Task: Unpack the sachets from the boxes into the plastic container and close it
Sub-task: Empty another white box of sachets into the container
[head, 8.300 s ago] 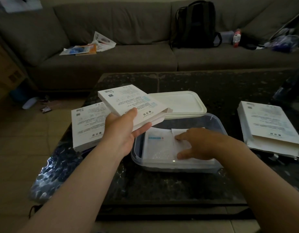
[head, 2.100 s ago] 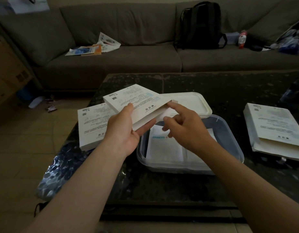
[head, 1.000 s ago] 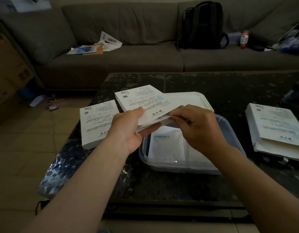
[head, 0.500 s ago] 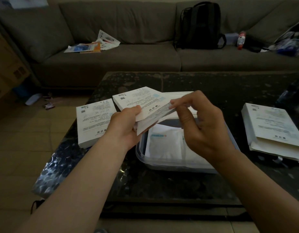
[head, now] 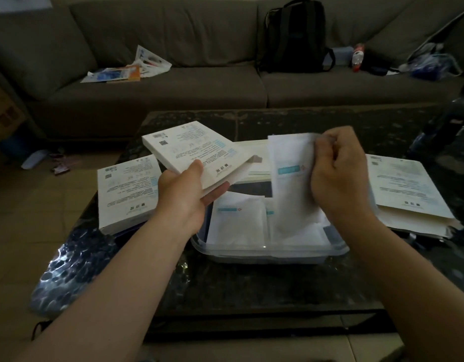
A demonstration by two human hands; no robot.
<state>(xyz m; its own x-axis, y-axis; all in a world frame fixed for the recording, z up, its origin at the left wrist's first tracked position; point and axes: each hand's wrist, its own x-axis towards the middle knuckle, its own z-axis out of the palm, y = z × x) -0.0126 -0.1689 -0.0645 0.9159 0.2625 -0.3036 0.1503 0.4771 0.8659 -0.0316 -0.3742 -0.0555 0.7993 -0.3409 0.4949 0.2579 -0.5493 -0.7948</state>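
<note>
- Your right hand (head: pixel 338 178) pinches a sachet (head: pixel 288 165) at centre frame, long axis near upright, lower end reaching into the container (head: pixel 267 254) below.
- Your left hand (head: pixel 185 197) grips the box (head: pixel 197 150), left of it.

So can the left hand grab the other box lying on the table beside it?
Probably not yet: the left hand grips the raised box, so it is full. The flat box lies just beside it, uncovered, so the way looks free.
</note>
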